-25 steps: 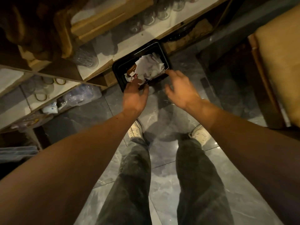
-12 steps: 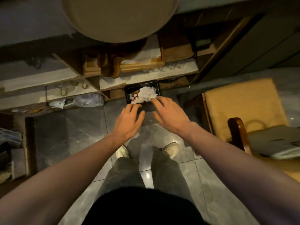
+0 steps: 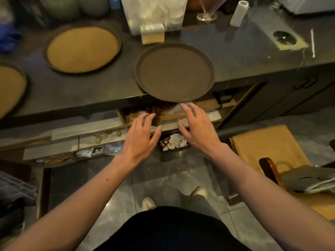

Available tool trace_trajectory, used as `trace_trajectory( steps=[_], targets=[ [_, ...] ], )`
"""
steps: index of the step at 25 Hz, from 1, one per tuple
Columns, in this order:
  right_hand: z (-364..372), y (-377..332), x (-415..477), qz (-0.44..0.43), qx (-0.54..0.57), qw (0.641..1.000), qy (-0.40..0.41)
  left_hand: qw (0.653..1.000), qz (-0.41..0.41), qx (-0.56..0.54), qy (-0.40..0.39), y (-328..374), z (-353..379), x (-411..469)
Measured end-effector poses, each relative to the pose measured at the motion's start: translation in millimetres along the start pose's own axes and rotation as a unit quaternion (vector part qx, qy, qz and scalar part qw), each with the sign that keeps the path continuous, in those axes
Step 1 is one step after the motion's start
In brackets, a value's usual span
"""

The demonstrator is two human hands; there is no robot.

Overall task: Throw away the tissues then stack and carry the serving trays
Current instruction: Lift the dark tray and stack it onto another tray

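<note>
Both hands are hovering empty with fingers spread, left hand (image 3: 140, 138) and right hand (image 3: 197, 128), below a dark tray (image 3: 175, 72) overhanging the counter (image 3: 244, 57). Tissues (image 3: 174, 142) are lying in the bin (image 3: 169, 155) underneath. No writing is legible.

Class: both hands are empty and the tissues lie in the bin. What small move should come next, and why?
Probably lift both hands to the dark tray and grip its near rim. The left hand and right hand are open just below it, the tissues already lie in the bin, and that tray overhangs the counter edge, the nearest to reach.
</note>
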State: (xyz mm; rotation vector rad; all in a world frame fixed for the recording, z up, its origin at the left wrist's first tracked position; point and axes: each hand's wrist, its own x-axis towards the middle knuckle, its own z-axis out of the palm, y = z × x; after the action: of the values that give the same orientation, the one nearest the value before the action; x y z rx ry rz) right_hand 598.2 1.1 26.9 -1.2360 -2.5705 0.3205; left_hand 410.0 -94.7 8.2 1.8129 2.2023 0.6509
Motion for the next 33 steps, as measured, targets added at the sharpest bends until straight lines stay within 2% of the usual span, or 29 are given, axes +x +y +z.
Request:
trace_trajectory(
  steps=[5,11,17,22,30,33],
  targets=[
    [-19,12,49,0.047,-0.007,0.998,0.03,0.999,-0.02,-0.023,0.035,-10,-29,56],
    [-28,80,126,0.063,-0.031,0.997,0.026,0.994,-0.097,-0.005,0.049,-7,-25,135],
    [-26,150,202,0.104,-0.023,0.994,-0.034,0.967,-0.255,-0.022,0.001,-11,-5,202],
    [-15,188,234,0.188,0.013,0.977,-0.096,0.926,-0.367,-0.084,-0.018,-20,4,229],
    [3,196,245,0.283,0.093,0.946,-0.127,0.911,-0.392,-0.119,-0.042,-55,13,255],
    [9,193,247,0.308,0.101,0.938,-0.126,0.903,-0.41,-0.128,-0.017,-56,18,258]
  ],
)
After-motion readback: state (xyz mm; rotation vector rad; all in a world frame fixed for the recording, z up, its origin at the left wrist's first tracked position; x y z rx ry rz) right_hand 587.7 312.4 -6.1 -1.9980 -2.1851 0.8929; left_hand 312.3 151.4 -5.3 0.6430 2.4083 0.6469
